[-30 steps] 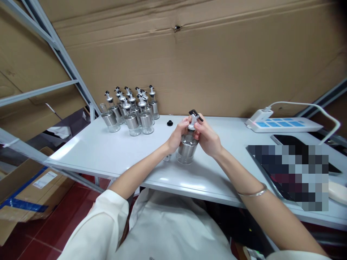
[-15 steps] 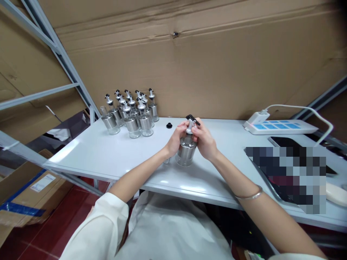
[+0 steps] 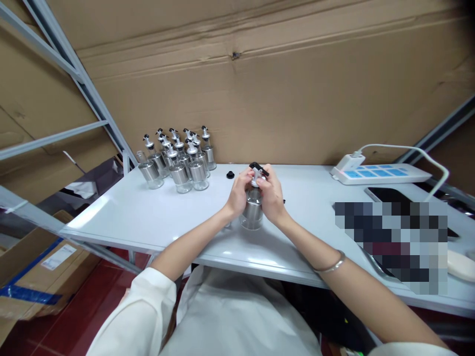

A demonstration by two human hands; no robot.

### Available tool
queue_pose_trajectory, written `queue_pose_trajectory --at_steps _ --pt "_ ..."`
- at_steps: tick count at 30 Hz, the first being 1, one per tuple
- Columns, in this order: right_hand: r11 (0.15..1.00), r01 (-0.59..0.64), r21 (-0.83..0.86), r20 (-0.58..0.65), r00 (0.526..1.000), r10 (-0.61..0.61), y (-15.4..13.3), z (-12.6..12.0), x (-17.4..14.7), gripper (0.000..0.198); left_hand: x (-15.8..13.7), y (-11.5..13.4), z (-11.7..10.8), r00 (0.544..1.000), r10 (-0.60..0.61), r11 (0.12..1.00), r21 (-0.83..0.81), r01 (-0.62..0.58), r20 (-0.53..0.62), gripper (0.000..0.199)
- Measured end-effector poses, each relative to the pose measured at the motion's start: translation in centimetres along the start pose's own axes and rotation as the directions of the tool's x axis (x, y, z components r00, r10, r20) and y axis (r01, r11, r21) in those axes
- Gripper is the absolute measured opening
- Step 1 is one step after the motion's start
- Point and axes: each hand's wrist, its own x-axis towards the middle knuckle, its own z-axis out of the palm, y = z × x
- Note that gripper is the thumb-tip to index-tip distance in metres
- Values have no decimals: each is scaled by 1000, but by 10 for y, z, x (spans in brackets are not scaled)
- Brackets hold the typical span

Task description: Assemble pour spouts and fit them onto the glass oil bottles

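Observation:
A glass oil bottle (image 3: pixel 252 213) with a metal band stands upright on the table in front of me. In its neck sits a silver pour spout with a black lever (image 3: pixel 259 169). My left hand (image 3: pixel 239 194) and my right hand (image 3: pixel 271 195) close round the spout from either side, fingers and thumbs pressed on it. Behind my left wrist a bit of clear glass shows, mostly hidden. A small black cap or stopper (image 3: pixel 230 174) lies just beyond my hands. Something small and dark peeks out right of my right hand.
Several similar bottles (image 3: pixel 180 179) with spouts stand grouped at the back left; a bottle without a spout (image 3: pixel 150 174) is at their left edge. On the right are a power strip (image 3: pixel 386 173) with a plugged charger, a phone (image 3: pixel 386 195) and a blurred-out device. Cardboard (image 3: pixel 282 99) walls the back.
My right hand has shifted inward and wraps more tightly over the spout. A small dark thing now shows beside it. The bottle stays in nearly the same place.

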Motion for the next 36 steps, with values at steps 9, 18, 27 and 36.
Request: queue_pose_trajectory --at_steps 9,18,27,36 --pt "991 88 -105 63 995 -81 10 -4 -2 29 10 -6 -7 999 47 985 167 -49 17 18" --pt "995 101 2 -178 979 -100 3 -19 5 23 46 7 -54 994 108 963 248 -108 15 29" --pt "991 129 -18 -193 973 -130 1 -23 6 16 10 53 -107 971 155 937 339 -86 -181 39" --pt "991 135 -24 -163 977 -137 1 -22 5 14 -9 103 -204 797 475 756 636 -153 -373 37"
